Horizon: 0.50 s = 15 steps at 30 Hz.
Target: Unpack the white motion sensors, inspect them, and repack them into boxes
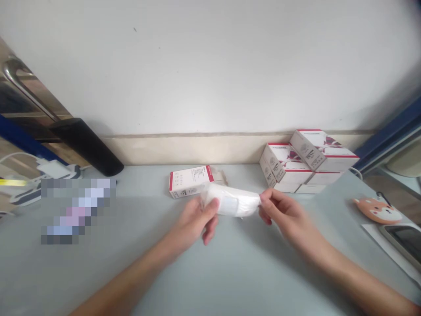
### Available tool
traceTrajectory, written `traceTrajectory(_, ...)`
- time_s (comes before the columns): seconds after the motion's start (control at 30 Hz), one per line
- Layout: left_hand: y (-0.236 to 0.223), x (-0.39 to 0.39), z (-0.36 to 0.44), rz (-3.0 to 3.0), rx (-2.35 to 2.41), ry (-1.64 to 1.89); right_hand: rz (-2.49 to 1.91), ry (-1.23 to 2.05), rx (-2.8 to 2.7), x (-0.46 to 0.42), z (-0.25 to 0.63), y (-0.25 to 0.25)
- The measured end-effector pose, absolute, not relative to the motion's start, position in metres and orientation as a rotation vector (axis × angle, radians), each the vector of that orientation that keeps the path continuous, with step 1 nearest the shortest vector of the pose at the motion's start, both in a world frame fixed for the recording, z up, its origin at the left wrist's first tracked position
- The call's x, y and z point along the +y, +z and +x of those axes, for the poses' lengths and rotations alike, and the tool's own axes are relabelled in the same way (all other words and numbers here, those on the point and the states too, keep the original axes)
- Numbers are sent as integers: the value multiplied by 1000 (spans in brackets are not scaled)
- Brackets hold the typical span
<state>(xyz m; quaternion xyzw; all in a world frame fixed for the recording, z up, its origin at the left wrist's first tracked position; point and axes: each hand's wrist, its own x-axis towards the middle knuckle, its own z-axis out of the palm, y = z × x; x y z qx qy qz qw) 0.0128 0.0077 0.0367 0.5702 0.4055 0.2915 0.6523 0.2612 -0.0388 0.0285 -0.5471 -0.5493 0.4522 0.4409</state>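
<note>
A white object wrapped in thin plastic [230,200] is held above the table between my two hands; its kind is hidden by the wrapping. My left hand [197,219] grips its left end, thumb on top and fingers curled beneath. At the right end, my right hand [283,210] pinches the wrapping between thumb and fingers. Just behind lies a red and white carton [189,181] on its side, its right end apparently open with flaps sticking out.
Several similar red and white boxes [309,162] are stacked at the back right against the wall. To the right lie an orange animal-face pouch [378,210] and a grey device [404,241]. A black cylinder [88,147] leans at the left, near a white power strip [33,188].
</note>
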Motion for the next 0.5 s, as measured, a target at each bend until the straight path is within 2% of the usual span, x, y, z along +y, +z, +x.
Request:
traceTrajectory(0.2, 37, 6, 10, 997, 1005, 315, -1164, 771, -1579, -46, 259, 31)
traceTrajectory(0.33, 35, 5, 6, 932, 931, 271, -934, 433, -1759, -55, 255, 34)
traceTrajectory(0.4, 33, 6, 3, 948, 853, 257, -875, 459, -1766, -63, 251, 38)
traceTrajectory(0.5, 32, 5, 1, 1037, 839, 291, -849, 824, -1651, -74, 243, 44)
